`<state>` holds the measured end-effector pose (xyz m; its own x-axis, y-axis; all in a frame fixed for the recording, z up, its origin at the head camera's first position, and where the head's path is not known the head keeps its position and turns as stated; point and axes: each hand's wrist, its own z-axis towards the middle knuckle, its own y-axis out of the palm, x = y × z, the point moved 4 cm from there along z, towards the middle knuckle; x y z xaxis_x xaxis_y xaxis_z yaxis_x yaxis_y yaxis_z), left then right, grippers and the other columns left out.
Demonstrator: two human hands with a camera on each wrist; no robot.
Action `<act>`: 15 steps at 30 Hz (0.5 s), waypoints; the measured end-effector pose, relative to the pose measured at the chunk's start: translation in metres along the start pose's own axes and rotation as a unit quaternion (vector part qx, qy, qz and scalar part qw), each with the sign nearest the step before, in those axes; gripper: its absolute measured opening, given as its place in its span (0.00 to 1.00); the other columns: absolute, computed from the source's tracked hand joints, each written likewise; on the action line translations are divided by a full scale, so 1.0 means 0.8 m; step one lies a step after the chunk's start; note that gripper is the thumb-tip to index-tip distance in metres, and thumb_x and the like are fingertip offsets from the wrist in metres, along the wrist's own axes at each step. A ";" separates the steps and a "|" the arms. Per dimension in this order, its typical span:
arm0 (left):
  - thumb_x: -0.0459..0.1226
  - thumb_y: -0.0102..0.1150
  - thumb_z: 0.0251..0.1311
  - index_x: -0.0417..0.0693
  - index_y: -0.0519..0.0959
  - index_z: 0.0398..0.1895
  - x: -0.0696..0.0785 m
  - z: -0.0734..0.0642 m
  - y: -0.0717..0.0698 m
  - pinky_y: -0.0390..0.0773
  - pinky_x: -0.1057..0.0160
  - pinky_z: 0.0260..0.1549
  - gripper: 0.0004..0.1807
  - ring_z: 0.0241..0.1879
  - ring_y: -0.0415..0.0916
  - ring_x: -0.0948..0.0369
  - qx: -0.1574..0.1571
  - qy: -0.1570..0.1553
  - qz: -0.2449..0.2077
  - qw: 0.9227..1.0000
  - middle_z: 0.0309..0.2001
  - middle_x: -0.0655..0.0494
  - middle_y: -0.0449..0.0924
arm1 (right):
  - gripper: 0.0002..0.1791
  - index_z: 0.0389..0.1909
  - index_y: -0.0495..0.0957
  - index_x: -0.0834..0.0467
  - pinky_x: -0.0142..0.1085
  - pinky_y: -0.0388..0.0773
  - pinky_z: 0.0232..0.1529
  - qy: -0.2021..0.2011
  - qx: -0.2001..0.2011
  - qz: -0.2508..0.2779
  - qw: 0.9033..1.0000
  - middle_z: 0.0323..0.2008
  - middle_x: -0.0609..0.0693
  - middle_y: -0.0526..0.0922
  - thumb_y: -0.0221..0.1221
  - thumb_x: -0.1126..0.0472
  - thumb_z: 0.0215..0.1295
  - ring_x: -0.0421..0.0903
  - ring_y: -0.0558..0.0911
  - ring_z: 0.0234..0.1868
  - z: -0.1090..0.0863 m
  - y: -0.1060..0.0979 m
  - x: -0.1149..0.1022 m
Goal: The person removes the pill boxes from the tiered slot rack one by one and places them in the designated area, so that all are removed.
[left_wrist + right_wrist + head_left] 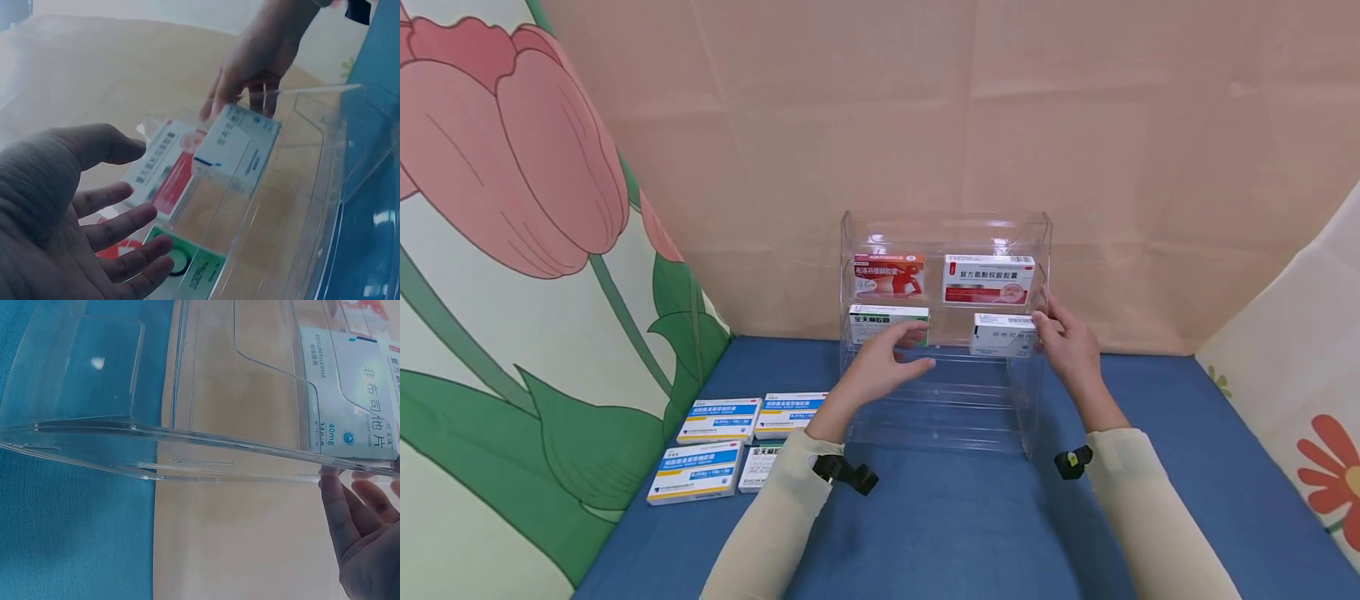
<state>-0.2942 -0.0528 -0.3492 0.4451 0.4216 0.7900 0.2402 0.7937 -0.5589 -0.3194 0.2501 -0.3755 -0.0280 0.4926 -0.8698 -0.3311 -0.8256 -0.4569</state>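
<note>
soft shadows, hazy left wrist view

Four boxes (988, 279) stand in the rack (955, 387), two per row. Left of it on the table (925, 533) lie four cartons (696, 472), two near, two far.

A peach-beige backdrop (925, 108) rose behind the desk (940, 533), its surface faintly creased and marked by pale vertical fold lines. The desk was blue all over, meeting the backdrop in a nearly straight edge. On the left stood a white printed panel (430, 517) with a huge pink tulip (512, 150) and broad green leaves (602, 450) outlined in dark strokes. The right-hand panel (1262, 333) was off-white — a red-orange flower (1337, 475) showed low down, partly cut off. The light looked soft, with blurred shadows on the desk.
</note>
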 end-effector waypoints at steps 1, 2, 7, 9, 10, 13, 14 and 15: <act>0.42 0.69 0.63 0.49 0.71 0.70 0.002 0.003 0.003 0.76 0.47 0.61 0.33 0.62 0.74 0.48 0.001 0.003 -0.002 1.000 0.64 0.48 0.77 | 0.32 0.78 0.55 0.33 0.54 0.79 0.57 -0.001 -0.001 0.001 1.000 0.71 0.57 0.71 0.50 0.39 0.76 0.59 0.78 0.64 0.000 0.000 0.000; 0.42 0.69 0.63 0.49 0.71 0.70 0.003 0.006 0.006 0.76 0.48 0.60 0.33 0.62 0.74 0.49 0.003 0.004 -0.004 1.000 0.65 0.49 0.76 | 0.32 0.78 0.55 0.34 0.54 0.79 0.57 -0.003 -0.001 0.001 1.000 0.71 0.57 0.71 0.50 0.39 0.76 0.59 0.78 0.64 0.000 0.000 0.000; 0.40 0.70 0.62 0.51 0.71 0.70 0.009 0.020 0.019 0.78 0.49 0.58 0.33 0.61 0.75 0.49 0.010 0.008 -0.014 1.000 0.64 0.49 0.76 | 0.32 0.78 0.55 0.34 0.55 0.79 0.57 -0.004 -0.003 0.001 1.000 0.71 0.57 0.70 0.50 0.40 0.76 0.60 0.78 0.64 0.000 0.000 0.000; 0.40 0.70 0.61 0.50 0.71 0.70 0.011 0.025 0.023 0.79 0.49 0.57 0.33 0.60 0.75 0.49 0.014 0.008 -0.019 1.000 0.64 0.47 0.76 | 0.32 0.78 0.55 0.33 0.55 0.79 0.57 -0.001 -0.002 0.000 1.000 0.72 0.57 0.70 0.50 0.39 0.76 0.60 0.78 0.64 0.000 0.001 0.000; 0.40 0.70 0.61 0.50 0.71 0.70 0.011 0.028 0.026 0.79 0.49 0.57 0.33 0.60 0.76 0.48 0.015 0.008 -0.021 1.000 0.63 0.46 0.76 | 0.32 0.78 0.55 0.33 0.55 0.79 0.57 0.000 -0.001 0.000 1.000 0.72 0.57 0.70 0.50 0.39 0.76 0.60 0.78 0.64 0.000 0.001 0.000; 0.41 0.70 0.62 0.48 0.71 0.70 0.014 0.036 0.032 0.79 0.50 0.57 0.33 0.59 0.76 0.48 0.018 0.006 -0.022 1.000 0.63 0.44 0.76 | 0.32 0.77 0.55 0.32 0.55 0.78 0.58 0.002 -0.001 0.000 1.000 0.72 0.57 0.70 0.50 0.39 0.76 0.60 0.78 0.64 0.001 0.001 0.000; 0.41 0.69 0.62 0.47 0.71 0.70 0.015 0.038 0.034 0.79 0.49 0.57 0.33 0.59 0.76 0.48 0.018 0.006 -0.023 1.000 0.63 0.44 0.76 | 0.32 0.78 0.55 0.33 0.55 0.78 0.58 0.002 -0.001 0.001 1.000 0.72 0.57 0.70 0.50 0.39 0.76 0.60 0.78 0.64 0.001 0.001 0.000; 0.40 0.69 0.63 0.47 0.71 0.70 0.016 0.040 0.036 0.79 0.50 0.57 0.33 0.59 0.76 0.48 0.018 0.004 -0.023 1.000 0.63 0.45 0.76 | 0.32 0.78 0.55 0.33 0.55 0.78 0.58 0.002 -0.002 0.000 1.000 0.72 0.57 0.69 0.49 0.39 0.76 0.60 0.77 0.64 0.001 0.001 0.000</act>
<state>-0.3094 -0.0107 -0.3474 0.4418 0.3798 0.8128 0.2305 0.8275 -0.5120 -0.3205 0.2501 -0.3758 -0.0246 0.4915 -0.8705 -0.3267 -0.8269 -0.4576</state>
